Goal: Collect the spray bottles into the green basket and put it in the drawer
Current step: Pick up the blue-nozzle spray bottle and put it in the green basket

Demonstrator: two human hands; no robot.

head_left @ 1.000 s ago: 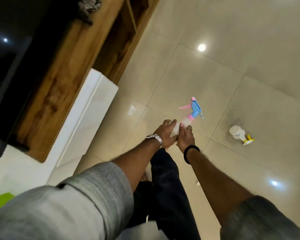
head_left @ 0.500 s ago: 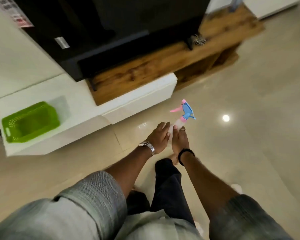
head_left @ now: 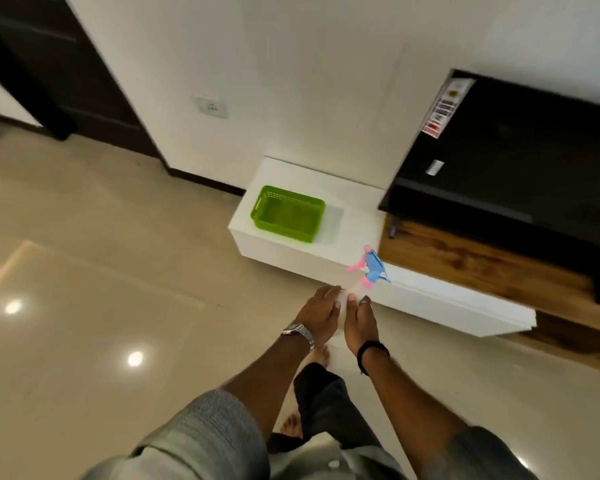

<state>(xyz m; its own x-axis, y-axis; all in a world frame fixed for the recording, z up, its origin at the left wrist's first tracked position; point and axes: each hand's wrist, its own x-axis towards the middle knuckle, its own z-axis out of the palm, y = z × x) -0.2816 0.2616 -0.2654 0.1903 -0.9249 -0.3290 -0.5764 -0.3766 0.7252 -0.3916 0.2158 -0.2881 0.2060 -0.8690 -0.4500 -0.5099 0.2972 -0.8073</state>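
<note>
I carry a clear spray bottle point(head_left: 370, 269) with a blue and pink trigger head between both hands, at waist height in front of me. My left hand point(head_left: 317, 315) lies along its left side with fingers fairly straight. My right hand point(head_left: 360, 322) wraps the bottle's right side, thumb and fingers curled round it. Most of the bottle's body is hidden between the palms. The green basket point(head_left: 287, 213) stands with nothing in it on the low white cabinet point(head_left: 274, 251), ahead and to the left of my hands.
A black TV point(head_left: 520, 174) stands on a wooden unit point(head_left: 471, 268) to the right of the cabinet. A dark door point(head_left: 59, 74) is at the far left. Glossy tiled floor point(head_left: 101, 306) spreads ahead and left. My legs are below the hands.
My view has swung left: the basket and white cabinet have come to the centre, nearer. The bottle stays between both hands. The second bottle on the floor has left the view.
</note>
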